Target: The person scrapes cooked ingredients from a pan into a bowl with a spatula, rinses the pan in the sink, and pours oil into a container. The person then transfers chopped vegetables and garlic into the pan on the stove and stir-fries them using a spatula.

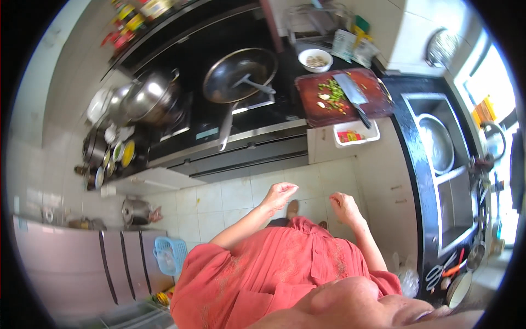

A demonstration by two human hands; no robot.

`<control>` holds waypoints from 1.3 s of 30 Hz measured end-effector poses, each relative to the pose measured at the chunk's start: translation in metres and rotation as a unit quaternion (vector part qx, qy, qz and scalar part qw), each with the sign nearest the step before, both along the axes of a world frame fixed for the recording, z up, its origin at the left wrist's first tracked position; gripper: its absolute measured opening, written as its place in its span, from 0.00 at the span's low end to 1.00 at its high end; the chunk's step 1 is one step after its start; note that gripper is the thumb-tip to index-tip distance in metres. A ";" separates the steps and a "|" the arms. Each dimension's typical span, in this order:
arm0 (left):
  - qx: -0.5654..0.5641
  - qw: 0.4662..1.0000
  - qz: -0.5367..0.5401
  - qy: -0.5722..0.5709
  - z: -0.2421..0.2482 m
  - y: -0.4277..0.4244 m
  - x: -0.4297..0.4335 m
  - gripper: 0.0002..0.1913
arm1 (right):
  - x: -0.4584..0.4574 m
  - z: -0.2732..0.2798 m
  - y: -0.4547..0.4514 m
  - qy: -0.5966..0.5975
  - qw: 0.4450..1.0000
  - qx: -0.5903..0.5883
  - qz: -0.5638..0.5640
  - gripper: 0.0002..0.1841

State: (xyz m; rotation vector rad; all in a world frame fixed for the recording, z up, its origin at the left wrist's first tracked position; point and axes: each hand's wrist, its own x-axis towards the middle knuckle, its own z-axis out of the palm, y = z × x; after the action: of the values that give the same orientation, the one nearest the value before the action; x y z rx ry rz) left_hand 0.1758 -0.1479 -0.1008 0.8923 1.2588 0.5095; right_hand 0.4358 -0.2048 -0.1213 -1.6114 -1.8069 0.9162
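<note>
My left hand (280, 195) hovers in front of my body over the floor, its fingers drawn together and nothing visible in them. To its right, my right hand (344, 207) has curled fingers and also shows nothing held. Before me on the hob, a wok (224, 78) contains a spatula (257, 85), and its handle points towards me. On the counter to the right lies a reddish-brown cutting board (306, 98). A cleaver (349, 88) rests on it beside chopped green pieces (335, 90) and garlic cloves (322, 100).
A white bowl of pale food (315, 60) stands behind the board. Below its front edge sits a white plastic bin (372, 133) with a red packet. Left of the wok is a large metal pot (150, 96). A sink (446, 96) holding a metal basin (437, 144) is at right.
</note>
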 end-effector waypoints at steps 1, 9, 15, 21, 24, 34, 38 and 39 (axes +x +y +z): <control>0.008 1.000 0.021 -0.001 0.010 -0.005 -0.011 0.12 | -0.003 0.005 0.014 -0.001 1.000 0.008 0.021 0.09; 0.234 0.951 0.196 -0.056 0.112 -0.026 -0.099 0.14 | -0.072 0.109 0.146 0.076 0.967 0.185 0.159 0.10; 0.307 0.919 0.240 -0.056 0.136 -0.022 -0.172 0.15 | -0.115 0.227 0.223 0.088 0.982 0.141 0.086 0.13; 0.329 0.908 0.231 -0.120 0.167 0.026 -0.188 0.21 | -0.118 0.309 0.346 0.084 0.960 0.264 0.050 0.17; 0.332 0.910 0.214 -0.127 0.186 0.061 -0.183 0.22 | -0.112 0.341 0.423 0.022 0.965 0.261 0.014 0.17; 0.353 0.900 0.226 -0.120 0.234 0.178 -0.114 0.25 | -0.122 0.403 0.640 -0.100 0.761 0.619 -0.168 0.25; 0.330 0.905 0.254 -0.086 0.238 0.205 -0.087 0.27 | -0.150 0.435 0.683 0.202 0.889 0.410 -0.015 0.24; 0.323 0.906 0.262 -0.076 0.238 0.208 -0.083 0.26 | -0.163 0.438 0.694 0.346 0.888 0.304 0.007 0.21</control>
State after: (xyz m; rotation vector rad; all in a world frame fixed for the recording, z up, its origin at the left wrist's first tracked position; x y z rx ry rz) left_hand 0.0932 0.0603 0.1368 1.0219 1.1934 1.4612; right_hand 0.2728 0.4890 0.3164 -0.7408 -1.3819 0.6965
